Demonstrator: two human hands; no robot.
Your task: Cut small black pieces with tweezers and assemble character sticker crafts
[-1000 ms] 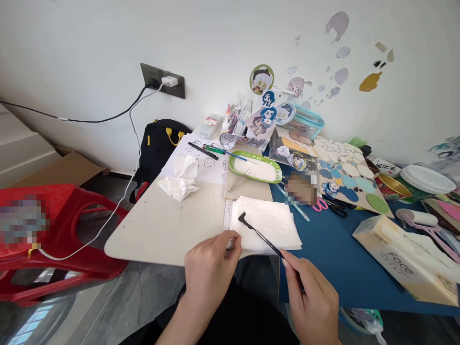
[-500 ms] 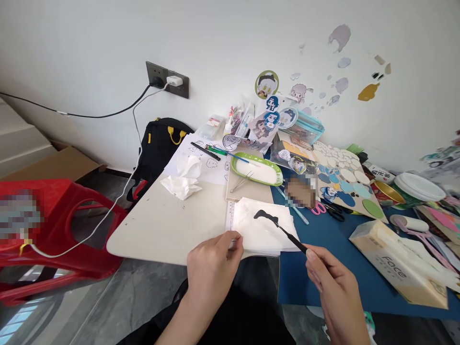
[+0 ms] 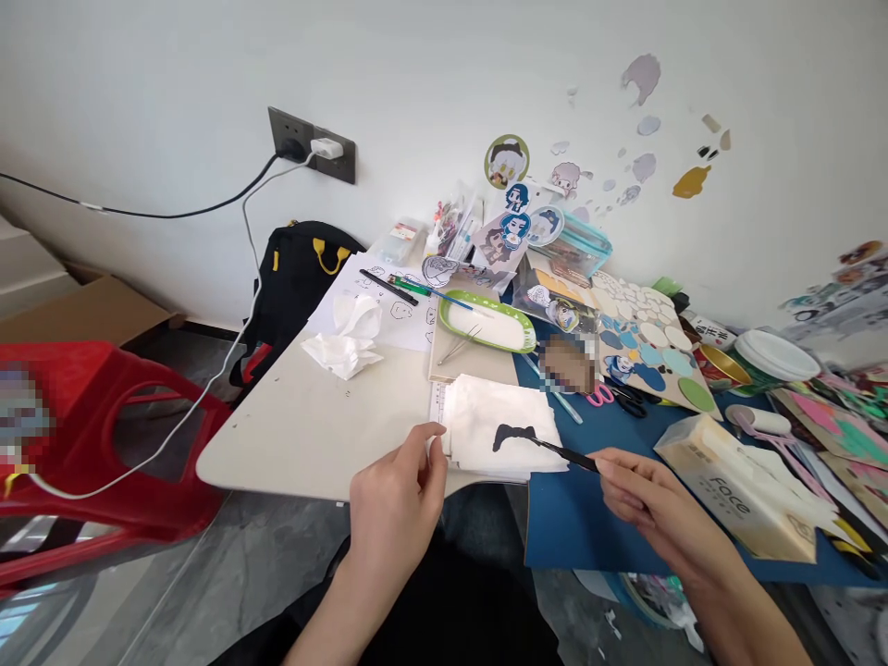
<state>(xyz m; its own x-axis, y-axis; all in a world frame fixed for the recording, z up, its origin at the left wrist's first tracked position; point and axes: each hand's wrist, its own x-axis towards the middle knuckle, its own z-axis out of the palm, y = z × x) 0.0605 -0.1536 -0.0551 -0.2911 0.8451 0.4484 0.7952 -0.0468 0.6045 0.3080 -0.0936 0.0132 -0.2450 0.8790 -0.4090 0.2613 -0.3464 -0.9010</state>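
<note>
My right hand (image 3: 645, 490) grips slim black tweezers (image 3: 573, 457), pointing left over the tissue. Their tips meet the right end of a curved black cutout (image 3: 511, 435). That cutout is over a stack of white tissue (image 3: 486, 402); whether it lies flat or is slightly lifted, I cannot tell. At the tissue's left edge, my left hand (image 3: 392, 490) is closed with thumb and forefinger pinched on the tissue. Behind the stack, a green-rimmed dish (image 3: 454, 322) holds white liquid or paste. Metal tweezers (image 3: 458, 347) rest against the dish, on a board.
Crumpled tissue (image 3: 343, 347) and pens (image 3: 388, 285) lie on the pale table (image 3: 277, 435). Pink scissors (image 3: 600, 395), a sheet of coloured cutouts (image 3: 652, 338) and a tissue pack (image 3: 728, 490) are on the blue mat (image 3: 569, 527). A red stool (image 3: 159, 388) stands at left.
The black cutout has turned and moved toward me on the tissue, with the tweezers now lying flatter. My right wrist has swung outward. My left hand stays by the tissue edge.
</note>
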